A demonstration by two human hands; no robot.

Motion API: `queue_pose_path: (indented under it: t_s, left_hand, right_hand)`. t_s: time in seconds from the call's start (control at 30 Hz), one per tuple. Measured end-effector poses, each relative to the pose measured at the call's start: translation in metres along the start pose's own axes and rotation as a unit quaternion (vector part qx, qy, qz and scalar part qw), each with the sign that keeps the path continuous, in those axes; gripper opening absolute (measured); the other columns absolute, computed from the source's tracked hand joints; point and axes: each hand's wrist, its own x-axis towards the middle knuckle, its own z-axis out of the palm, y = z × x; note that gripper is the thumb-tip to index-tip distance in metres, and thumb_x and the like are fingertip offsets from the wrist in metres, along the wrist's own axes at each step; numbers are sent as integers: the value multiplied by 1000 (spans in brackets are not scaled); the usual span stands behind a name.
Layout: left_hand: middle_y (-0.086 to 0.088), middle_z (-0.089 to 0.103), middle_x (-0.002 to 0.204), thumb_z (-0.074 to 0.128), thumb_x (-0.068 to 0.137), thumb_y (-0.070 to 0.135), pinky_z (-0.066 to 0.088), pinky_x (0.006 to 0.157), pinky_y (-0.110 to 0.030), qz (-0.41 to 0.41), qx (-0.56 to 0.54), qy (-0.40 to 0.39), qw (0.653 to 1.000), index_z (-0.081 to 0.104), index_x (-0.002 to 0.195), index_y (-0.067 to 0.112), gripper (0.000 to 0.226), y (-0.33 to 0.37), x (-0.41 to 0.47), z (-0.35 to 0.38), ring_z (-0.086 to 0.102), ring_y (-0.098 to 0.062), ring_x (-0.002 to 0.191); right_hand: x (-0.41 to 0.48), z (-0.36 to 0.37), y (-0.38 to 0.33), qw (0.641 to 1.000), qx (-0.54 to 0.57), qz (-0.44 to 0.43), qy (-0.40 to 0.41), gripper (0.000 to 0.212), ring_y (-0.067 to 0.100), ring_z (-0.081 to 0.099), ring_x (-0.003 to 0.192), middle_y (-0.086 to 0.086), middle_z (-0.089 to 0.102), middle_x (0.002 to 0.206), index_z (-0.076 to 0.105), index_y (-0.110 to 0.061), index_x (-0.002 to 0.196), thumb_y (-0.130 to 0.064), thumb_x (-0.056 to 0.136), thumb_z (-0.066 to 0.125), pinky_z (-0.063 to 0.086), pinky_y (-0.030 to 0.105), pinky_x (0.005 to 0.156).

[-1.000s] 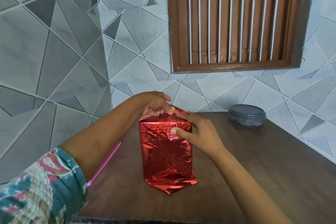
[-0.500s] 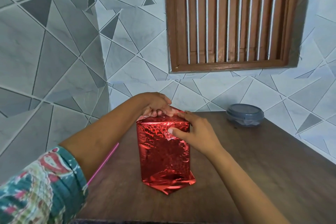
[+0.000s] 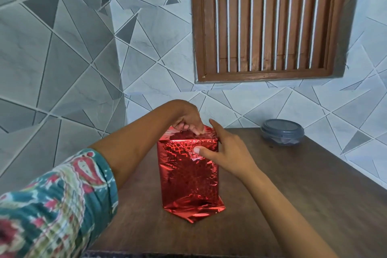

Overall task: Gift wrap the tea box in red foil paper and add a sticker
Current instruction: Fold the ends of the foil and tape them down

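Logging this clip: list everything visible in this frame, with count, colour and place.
foil-wrapped box: one, shiny red, upright mid-table
table: one, dark brown wood, under the box
lidded container: one, grey, table's far right by the wall
shuttered window: one, brown wood, pale bars, upper right
wall tiles: many, grey and white, behind and left
sleeve: one, teal-red patterned, lower left
left hand: one, fingers pinching foil at the box top
right hand: one, thumb pressing the box's front, forefinger by its top right corner
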Motion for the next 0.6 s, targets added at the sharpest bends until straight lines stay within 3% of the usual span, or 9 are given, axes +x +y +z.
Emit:
queue_pose_path:
  t_s: [0.07, 0.2, 0.3, 0.4, 0.5, 0.57, 0.6]
  left_hand:
    - [8, 50, 70, 58, 92, 25, 21, 32, -11, -18, 21, -9, 1000, 43, 89, 22, 16, 1, 3, -2, 25, -4, 45]
    - [5, 46, 66, 57, 89, 42, 24, 45, -19, -42, 71, -1, 997, 44, 89, 18, 28, -2, 7, -5, 24, -8, 51]
    - [2, 33, 60, 52, 87, 55, 20, 51, -22, -52, 52, -4, 997, 42, 66, 14, 47, -14, 9, -3, 21, -10, 52]
    - [0, 31, 54, 51, 86, 57, 19, 51, -22, -56, 36, -2, 998, 39, 61, 16, 50, -28, 6, -7, 22, -11, 52]
    - [1, 34, 62, 64, 87, 38, 17, 50, -23, -31, 2, 60, 998, 40, 71, 18, 34, -41, -3, -17, 20, -11, 52]
    - [-4, 42, 69, 67, 86, 22, 19, 49, -22, 15, -57, 134, 989, 49, 92, 13, 21, -47, -9, -22, 24, -13, 52]
    - [-6, 47, 73, 67, 85, 19, 22, 49, -22, 44, -96, 165, 981, 49, 103, 12, 27, -48, -10, -22, 27, -13, 52]
  right_hand:
    - [3, -2, -1, 1000, -17, -7, -18, 91, 19, 51, 121, -1, 55, 132, 33, -30, 143, -73, 65, 53, 41, 29, 92]
    - [9, -6, -1, 999, -20, -11, -49, 76, 17, 56, 104, -1, 55, 110, 44, -40, 135, -70, 66, 51, 38, 24, 76]
    - [12, -10, -3, 997, -40, -10, -66, 69, 16, 56, 97, -2, 52, 101, 47, -40, 133, -67, 71, 58, 35, 23, 72]
    - [14, -14, -5, 996, -54, -8, -75, 59, 17, 55, 96, -2, 50, 98, 52, -34, 130, -58, 77, 63, 36, 24, 73]
    - [14, -15, -6, 995, -68, -7, -78, 60, 18, 55, 97, -2, 51, 99, 54, -30, 128, -60, 77, 63, 38, 26, 73]
    - [14, -14, -7, 995, -72, -10, -74, 60, 19, 56, 97, -3, 50, 97, 55, -27, 123, -63, 76, 62, 38, 27, 72]
    - [14, -14, -6, 995, -72, -10, -70, 59, 19, 56, 99, -3, 51, 98, 54, -25, 122, -62, 76, 62, 38, 28, 73]
